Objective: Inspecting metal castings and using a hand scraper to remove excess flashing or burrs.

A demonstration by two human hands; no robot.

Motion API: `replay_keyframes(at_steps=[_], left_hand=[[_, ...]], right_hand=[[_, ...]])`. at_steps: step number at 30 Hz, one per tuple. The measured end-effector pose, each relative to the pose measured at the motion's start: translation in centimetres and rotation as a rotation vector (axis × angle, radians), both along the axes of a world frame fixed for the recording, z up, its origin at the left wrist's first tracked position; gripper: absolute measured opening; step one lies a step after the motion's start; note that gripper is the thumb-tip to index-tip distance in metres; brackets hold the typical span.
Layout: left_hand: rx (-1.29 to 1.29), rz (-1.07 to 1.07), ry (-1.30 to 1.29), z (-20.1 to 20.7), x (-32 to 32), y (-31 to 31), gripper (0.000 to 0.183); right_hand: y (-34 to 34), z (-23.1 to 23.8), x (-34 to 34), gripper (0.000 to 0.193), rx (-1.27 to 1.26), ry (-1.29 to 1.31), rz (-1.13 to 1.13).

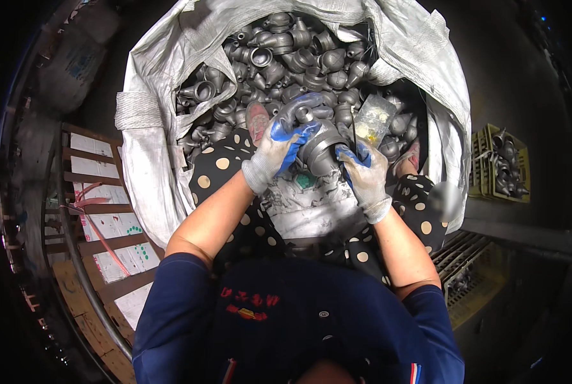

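My left hand (278, 152), in a white glove with blue-coated fingers, is closed around a dark grey hollow metal part (322, 151) with a round rim and a short spout. The part is held over my lap. My right hand (364, 168), in the same kind of glove, is closed at the part's right side on a thin dark rod-like tool (353, 121) that points up and away. Its tip and exact kind are hard to make out. Just beyond my right hand sits a grey rectangular slab (375, 120) with a whitish-yellow patch.
A big white woven sack (151, 153), rolled open, surrounds a heap of similar grey metal parts (279, 48). My shoes rest among them. On the right stand a yellow crate (523, 163) with more parts and another crate (481, 281). A brown slatted frame (100, 211) stands left.
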State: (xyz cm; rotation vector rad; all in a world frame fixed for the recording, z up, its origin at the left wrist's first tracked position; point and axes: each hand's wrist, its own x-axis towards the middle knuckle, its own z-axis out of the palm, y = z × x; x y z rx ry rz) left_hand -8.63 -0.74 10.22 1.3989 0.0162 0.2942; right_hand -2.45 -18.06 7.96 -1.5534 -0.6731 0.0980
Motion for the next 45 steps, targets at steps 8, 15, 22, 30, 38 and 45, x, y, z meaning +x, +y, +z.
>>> replay_keyframes(at_steps=[8, 15, 22, 30, 38, 45], left_hand=[[0.208, 0.031, -0.028, -0.2, -0.5, 1.4, 0.038], [0.52, 0.299, -0.015, -2.0, 0.2, 2.8, 0.032], [-0.786, 0.205, 0.029, -6.2, 1.3, 3.7, 0.034], [-0.914, 0.085, 0.046, -5.0, 1.0, 2.2, 0.03], [-0.865, 0.212, 0.122, -5.8, 1.0, 2.6, 0.028], [-0.633, 0.245, 0.028, -5.0, 0.8, 3.0, 0.024]], right_hand=[[0.0, 1.4, 0.9, 0.036, -0.203, 0.227, 0.168], [-0.7, -1.7, 3.5, 0.033, -0.101, 0.395, 0.117], [0.4, -0.3, 1.7, 0.039, -0.372, 0.365, 0.24], [0.1, -1.3, 1.9, 0.031, 0.118, 0.504, 0.199], [-0.6, 0.2, 2.2, 0.027, 0.095, 0.786, 0.117], [-0.3, -0.3, 2.0, 0.024, 0.107, 0.854, 0.117]])
